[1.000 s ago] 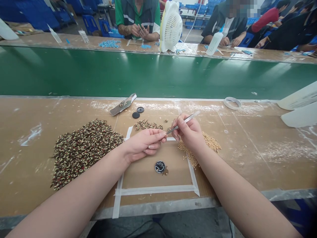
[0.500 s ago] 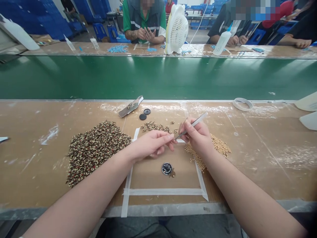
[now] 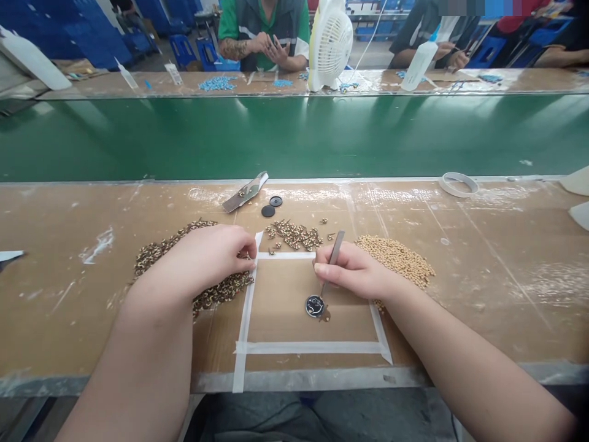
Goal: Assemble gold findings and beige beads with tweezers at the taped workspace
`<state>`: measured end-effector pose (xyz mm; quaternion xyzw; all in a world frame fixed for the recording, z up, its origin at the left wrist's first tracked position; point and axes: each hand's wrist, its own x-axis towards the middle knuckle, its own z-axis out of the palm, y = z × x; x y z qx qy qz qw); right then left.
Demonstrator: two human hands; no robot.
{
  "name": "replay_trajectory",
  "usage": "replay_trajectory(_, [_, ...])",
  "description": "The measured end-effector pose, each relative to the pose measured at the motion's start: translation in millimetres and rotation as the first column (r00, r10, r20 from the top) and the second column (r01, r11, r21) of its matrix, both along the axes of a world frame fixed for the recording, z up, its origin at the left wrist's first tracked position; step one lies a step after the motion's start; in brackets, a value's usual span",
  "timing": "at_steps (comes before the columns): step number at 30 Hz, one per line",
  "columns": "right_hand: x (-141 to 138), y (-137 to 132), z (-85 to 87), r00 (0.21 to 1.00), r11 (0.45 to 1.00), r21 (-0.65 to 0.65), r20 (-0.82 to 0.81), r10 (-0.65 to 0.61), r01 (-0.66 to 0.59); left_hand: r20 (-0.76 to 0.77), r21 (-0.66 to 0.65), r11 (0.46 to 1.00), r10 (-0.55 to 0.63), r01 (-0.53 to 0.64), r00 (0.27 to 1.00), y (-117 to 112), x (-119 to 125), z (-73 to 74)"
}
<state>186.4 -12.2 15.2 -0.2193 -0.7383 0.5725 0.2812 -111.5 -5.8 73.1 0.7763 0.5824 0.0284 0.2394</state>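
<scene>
My right hand [image 3: 354,271] pinches metal tweezers [image 3: 332,256], their tip down at a small round black dish [image 3: 315,305] inside a white tape square [image 3: 248,288] on the brown bench. My left hand [image 3: 209,255] rests curled on the large heap of brown and cream patterned pieces [image 3: 151,255], its fingertips pressed together at the heap's right edge; whether they grip a piece is hidden. A small cluster of finished pieces [image 3: 294,234] lies just beyond the tape square. A pile of tan beads [image 3: 398,255] lies to the right of my right hand.
A metal scraper [image 3: 245,193] and two black discs [image 3: 271,206] lie farther back. A tape roll [image 3: 458,184] sits at the right. A green conveyor belt [image 3: 294,135] runs behind the bench. Across it stand a white fan [image 3: 329,44], a squeeze bottle [image 3: 418,61] and seated people's hands.
My left hand has moved left from the tweezers' tip onto the patterned heap. My right hand has swung the tweezers down to the black dish.
</scene>
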Motion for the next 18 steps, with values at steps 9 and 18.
replay_trajectory(9, [0.9, -2.5, 1.5, 0.972, 0.976, 0.15, 0.201, 0.124, -0.155, -0.257, -0.085, 0.996, -0.043, 0.021, 0.965, 2.2, 10.8, -3.5])
replay_trajectory(18, [-2.8, -4.9, 3.6, 0.953, 0.969, 0.139, 0.254, 0.165, -0.205, -0.01, -0.067, 0.997, 0.025, -0.026, 1.0, 7.1, 5.2, -11.5])
